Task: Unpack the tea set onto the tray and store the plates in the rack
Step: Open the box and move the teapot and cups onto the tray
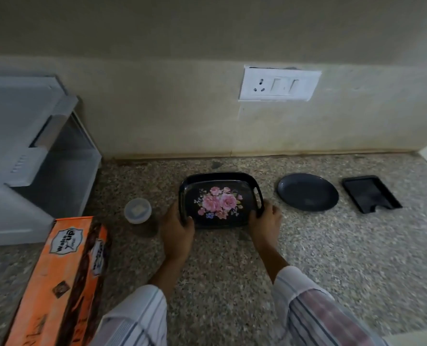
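Holding a black tray (221, 199) by its two short sides, both hands reach forward over a speckled stone worktop (232, 270). The left hand (177, 227) wraps the tray's left edge near the front corner, its grip pressed onto the rim with the thumb lying over the top. The right hand (266, 221) clasps the right edge beside the cut-out handle, its grip likewise pinching the rim. Whether the tray rests flat on the worktop or is raised slightly off it, I cannot tell. The tray has a raised rim, a handle slot on each short side, and a bunch of pink roses printed in its middle.

Just left of the tray stands a small round tub (137, 210) with a pale lid, apart from the left hand. Further left and nearer the camera, an orange carton (57, 283) with brown printing lies at a slant across the worktop. Behind the carton, well left of the tray, sits a grey-white rack (32, 151) with shelves and clear panels; its details are blurred.

To the right of the tray lies a dark round plate (308, 192), near the right hand but not touching it. Beyond the plate, still further right of the tray, is a small black rectangular dish (371, 194) with a notch in its front rim. On the wall above and behind the tray is a white socket plate (279, 83) with switches. Striped sleeves (314, 313) cover both forearms.
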